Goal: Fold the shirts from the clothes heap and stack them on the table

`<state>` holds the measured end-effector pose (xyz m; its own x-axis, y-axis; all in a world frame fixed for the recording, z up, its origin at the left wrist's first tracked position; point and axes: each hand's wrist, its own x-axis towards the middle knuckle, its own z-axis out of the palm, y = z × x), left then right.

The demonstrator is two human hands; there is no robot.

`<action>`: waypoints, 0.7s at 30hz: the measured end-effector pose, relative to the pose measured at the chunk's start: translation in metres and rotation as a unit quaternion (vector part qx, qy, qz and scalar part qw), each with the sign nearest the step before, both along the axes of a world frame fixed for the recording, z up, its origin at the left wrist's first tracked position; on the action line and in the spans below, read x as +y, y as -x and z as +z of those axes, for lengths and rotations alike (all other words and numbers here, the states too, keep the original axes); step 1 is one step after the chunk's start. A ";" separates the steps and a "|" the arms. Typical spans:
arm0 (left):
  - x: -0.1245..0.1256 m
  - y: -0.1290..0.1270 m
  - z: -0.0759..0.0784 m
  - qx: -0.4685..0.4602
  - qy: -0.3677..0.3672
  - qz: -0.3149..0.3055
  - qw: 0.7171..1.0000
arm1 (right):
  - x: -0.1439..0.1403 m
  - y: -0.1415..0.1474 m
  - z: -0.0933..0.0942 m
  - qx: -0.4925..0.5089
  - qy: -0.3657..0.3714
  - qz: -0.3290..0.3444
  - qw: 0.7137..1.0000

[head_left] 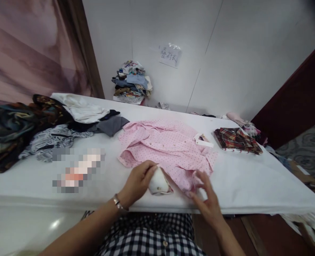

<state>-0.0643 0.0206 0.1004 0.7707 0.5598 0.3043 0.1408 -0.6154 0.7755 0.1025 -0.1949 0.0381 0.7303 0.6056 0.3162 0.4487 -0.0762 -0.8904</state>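
Observation:
A pink dotted shirt (pixel 159 142) lies spread and wrinkled on the white-covered table (pixel 242 185), its row of buttons running across it. My left hand (pixel 140 179) is closed, thumb against fingers, on a whitish folded piece with a small coloured print (pixel 157 183); its material is unclear. That piece sits at the shirt's near edge. At the shirt's near right corner is my right hand (pixel 206 199), thumb and fingers apart, fingertips touching the bunched pink cloth. A white card with a dark picture (pixel 204 142) rests at the shirt's right side.
Dark patterned cloth (pixel 10 131), a grey-and-white printed garment (pixel 57 140) and a white garment (pixel 85 108) lie to the left. A folded plaid shirt (pixel 236 140) is at right. A clothes pile (pixel 133 81) stands by the wall. A pixelated patch hides something at left.

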 end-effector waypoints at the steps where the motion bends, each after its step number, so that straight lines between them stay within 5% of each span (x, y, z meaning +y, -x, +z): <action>1: -0.012 -0.004 0.001 -0.012 0.037 -0.028 0.999 | 0.006 0.008 0.000 0.004 0.014 0.045 0.999; 4: -0.037 -0.016 0.001 -0.020 0.108 -0.153 0.982 | 0.026 0.016 -0.004 0.044 0.030 0.098 0.994; 7: -0.034 -0.020 0.002 -0.006 0.088 -0.236 0.968 | 0.031 0.004 0.000 0.143 -0.005 0.043 0.989; 9: -0.013 -0.016 -0.001 0.011 0.004 -0.184 0.983 | 0.020 -0.010 0.010 0.227 -0.050 -0.020 0.973; 11: 0.016 -0.007 -0.009 0.042 -0.118 -0.058 0.990 | 0.000 -0.026 0.024 0.287 -0.122 -0.084 0.946; 14: 0.056 0.009 -0.030 0.122 -0.254 0.105 0.954 | -0.034 -0.049 0.046 0.307 -0.244 -0.180 0.902; 18: 0.085 0.022 -0.052 0.209 -0.284 0.175 0.919 | -0.061 -0.066 0.066 0.293 -0.285 -0.247 0.879; 21: 0.097 0.025 -0.054 0.219 -0.298 0.190 0.910 | -0.064 -0.068 0.073 0.292 -0.287 -0.248 0.878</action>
